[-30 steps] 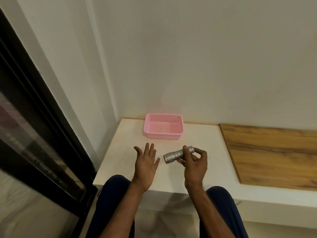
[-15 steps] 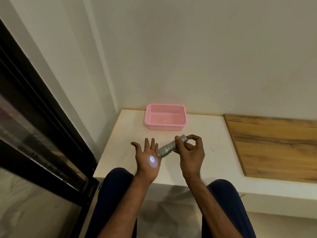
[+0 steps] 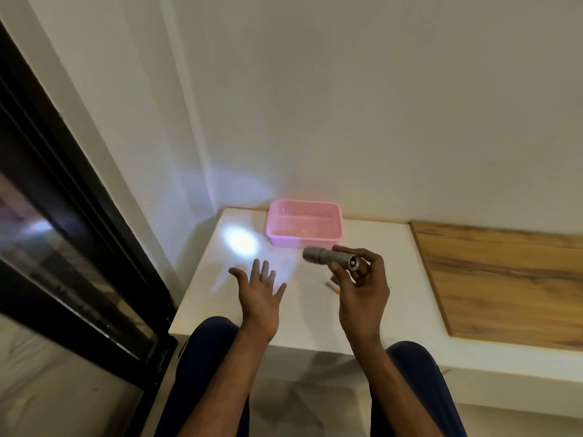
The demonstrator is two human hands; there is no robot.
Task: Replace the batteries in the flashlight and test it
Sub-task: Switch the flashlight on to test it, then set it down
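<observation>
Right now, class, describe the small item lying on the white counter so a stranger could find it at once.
Start at the white counter with the pink plastic mesh basket at the back. Nearer than the basket, behind the right hand holding the silver metal flashlight, lies a small pale, orange-tipped item, partly hidden. It alone lies loose on the surface.

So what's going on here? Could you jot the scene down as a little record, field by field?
Right hand: holds the silver flashlight, lens end pointing left
Left hand: empty, open, palm up over the white table
Flashlight: lit; bright spot on the table's back left corner
Pink basket: at the back of the table, by the wall
Small object: lies on the table under the right hand; too hidden to identify
Wooden board: to the right
</observation>
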